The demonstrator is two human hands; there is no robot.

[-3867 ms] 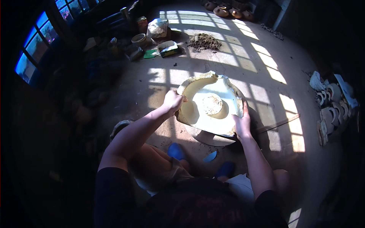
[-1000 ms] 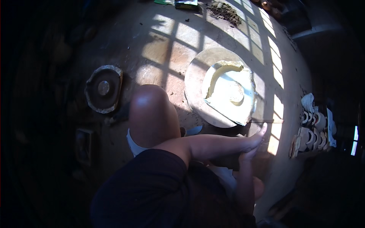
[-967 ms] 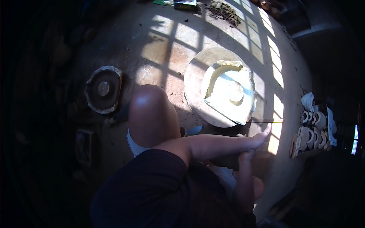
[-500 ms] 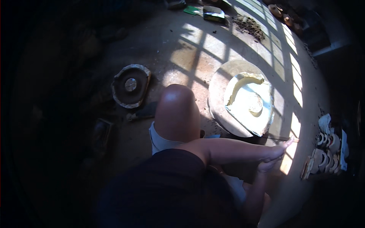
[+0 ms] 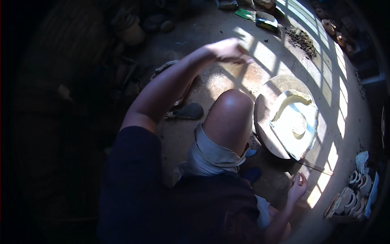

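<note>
My left hand [image 5: 231,52] is stretched out over the floor beyond my raised knee, touching nothing. Its fingers look loosely apart and a little blurred, with nothing visible in them. Low at the right, my right hand [image 5: 298,187] is held up with bent fingers apart and no object showing. Nearest to it is a pale plaster-like mould [image 5: 290,140] with a raised curved rim, one straight side and a round boss inside. Strong sunlight falls on this mould, which sits on a round flat disc [image 5: 265,118]. Behind my left forearm, a second mould [image 5: 165,67] is mostly hidden.
A dark rounded paddle-like piece [image 5: 191,111] lies left of my knee. Curved clay-coloured pieces [image 5: 351,201] are stacked at the right. Farther off are a heap of dark crumbs [image 5: 302,42], an open box [image 5: 266,21] and a green sheet [image 5: 245,14].
My left arm has swung from the right side, where both hands were together, up and to the left. My right hand stays low at the right. The view has shifted left.
</note>
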